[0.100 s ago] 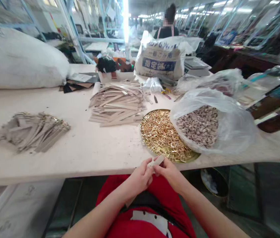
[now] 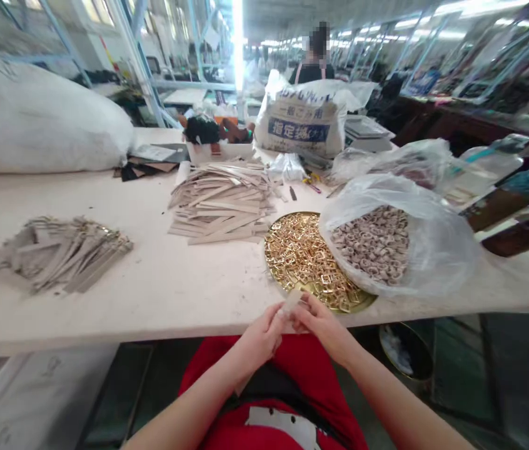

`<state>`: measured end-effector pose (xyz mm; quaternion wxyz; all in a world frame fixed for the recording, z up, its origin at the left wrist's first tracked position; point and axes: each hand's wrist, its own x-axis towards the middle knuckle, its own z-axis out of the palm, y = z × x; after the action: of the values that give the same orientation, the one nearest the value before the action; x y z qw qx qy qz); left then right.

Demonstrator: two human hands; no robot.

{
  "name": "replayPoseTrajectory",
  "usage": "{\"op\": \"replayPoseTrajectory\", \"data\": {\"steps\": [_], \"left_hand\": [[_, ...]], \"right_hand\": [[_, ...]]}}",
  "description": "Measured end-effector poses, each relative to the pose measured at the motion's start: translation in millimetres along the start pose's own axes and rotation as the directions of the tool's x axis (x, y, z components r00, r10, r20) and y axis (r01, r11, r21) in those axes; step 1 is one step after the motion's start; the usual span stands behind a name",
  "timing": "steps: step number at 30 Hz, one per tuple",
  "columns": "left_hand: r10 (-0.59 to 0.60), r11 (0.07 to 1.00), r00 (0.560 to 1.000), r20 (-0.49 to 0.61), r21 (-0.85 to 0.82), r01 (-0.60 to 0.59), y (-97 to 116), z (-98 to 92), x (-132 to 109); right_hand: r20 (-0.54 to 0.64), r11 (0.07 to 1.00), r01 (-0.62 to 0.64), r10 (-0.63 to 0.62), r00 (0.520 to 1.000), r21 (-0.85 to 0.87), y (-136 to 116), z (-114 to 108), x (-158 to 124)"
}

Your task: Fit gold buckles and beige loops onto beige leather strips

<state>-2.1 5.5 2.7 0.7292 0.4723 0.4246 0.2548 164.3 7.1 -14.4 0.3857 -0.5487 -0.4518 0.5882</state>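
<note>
My left hand (image 2: 261, 337) and my right hand (image 2: 321, 325) meet at the table's front edge, both pinched on one pale beige strap (image 2: 291, 301) whose tip sticks up between the fingertips. Just beyond them lies a round gold tray (image 2: 277, 270) heaped with gold buckles (image 2: 302, 253). A pile of loose beige straps (image 2: 222, 203) lies further back in the middle. At the left sits a heap of straps with buckles fitted (image 2: 55, 250).
A clear plastic bag of small beige loops (image 2: 389, 240) overlaps the tray's right side. More plastic bags (image 2: 400, 159), a printed sack (image 2: 304, 119) and a big white sack (image 2: 34, 125) stand behind. Another person (image 2: 314, 59) stands at the far end. A bin (image 2: 408, 353) is under the table.
Both hands with the strap have shifted slightly up and towards the tray; the strap's tip now shows shorter between the fingers.
</note>
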Motion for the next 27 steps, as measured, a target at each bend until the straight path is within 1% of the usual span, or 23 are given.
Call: {"op": "replayPoseTrajectory", "data": {"steps": [1, 2, 3, 4, 5, 6, 7, 8, 10, 15, 20, 24, 25, 26, 27], "left_hand": [[0.004, 1.0, 1.0, -0.016, -0.001, -0.004, 2, -0.9, 1], [0.004, 1.0, 0.999, -0.034, -0.001, -0.004, 4, -1.6, 2], [-0.001, 1.0, 0.998, -0.058, -0.004, 0.0, 6, -1.9, 3], [-0.008, 1.0, 0.996, -0.085, -0.012, 0.007, 7, -1.9, 4], [-0.017, 1.0, 0.994, -0.111, -0.024, 0.014, 8, -1.7, 6], [-0.024, 0.999, 0.991, -0.134, -0.038, 0.019, 9, -1.5, 7], [-0.032, 0.998, 0.988, -0.151, -0.054, 0.024, 8, -1.4, 8], [-0.041, 0.997, 0.985, -0.166, -0.067, 0.03, 7, -1.5, 8], [-0.055, 0.996, 0.982, -0.181, -0.079, 0.041, 4, -2.5, 10], [-0.06, 0.996, 0.98, -0.187, -0.075, 0.046, 1, -4.0, 15], [-0.057, 0.998, 0.979, -0.195, 0.028, 0.063, 3, 0.4, 23], [-0.086, 0.991, 0.974, -0.211, 0.081, 0.105, -10, -3.5, 32], [-0.09, 0.989, 0.978, -0.189, 0.099, 0.11, -15, -6.1, 37], [-0.053, 0.99, 0.979, -0.198, 0.12, 0.078, -19, -8.9, 41], [0.015, 0.992, 0.977, -0.213, 0.125, 0.012, -22, -11.4, 46]], "right_hand": [[-0.029, 0.993, 0.033, -0.036, 0.999, -0.117, -3, -8, 6], [-0.074, 0.956, 0.077, -0.102, 0.992, -0.284, -6, -16, 14], [-0.112, 0.863, 0.1, -0.177, 0.978, -0.495, -9, -23, 23], [-0.134, 0.719, 0.083, -0.24, 0.962, -0.69, -11, -30, 32], [-0.136, 0.559, 0.04, -0.269, 0.953, -0.829, -13, -35, 41], [-0.134, 0.42, -0.004, -0.279, 0.951, -0.907, -14, -38, 49], [-0.133, 0.326, -0.038, -0.273, 0.953, -0.945, -14, -39, 55], [-0.132, 0.276, -0.056, -0.266, 0.955, -0.96, -14, -39, 60], [-0.129, 0.251, -0.059, -0.274, 0.953, -0.966, -13, -36, 65], [-0.095, 0.215, -0.04, -0.253, 0.963, -0.976, -11, -32, 65], [-0.049, 0.208, -0.01, -0.187, 0.981, -0.978, -16, -32, 71], [-0.053, 0.206, -0.019, -0.164, 0.985, -0.978, -22, -31, 75], [-0.047, 0.208, -0.011, -0.166, 0.985, -0.978, -23, -31, 75], [-0.045, 0.209, -0.008, -0.168, 0.985, -0.978, -23, -30, 76], [-0.049, 0.209, -0.012, -0.173, 0.984, -0.978, -22, -30, 78]]}}
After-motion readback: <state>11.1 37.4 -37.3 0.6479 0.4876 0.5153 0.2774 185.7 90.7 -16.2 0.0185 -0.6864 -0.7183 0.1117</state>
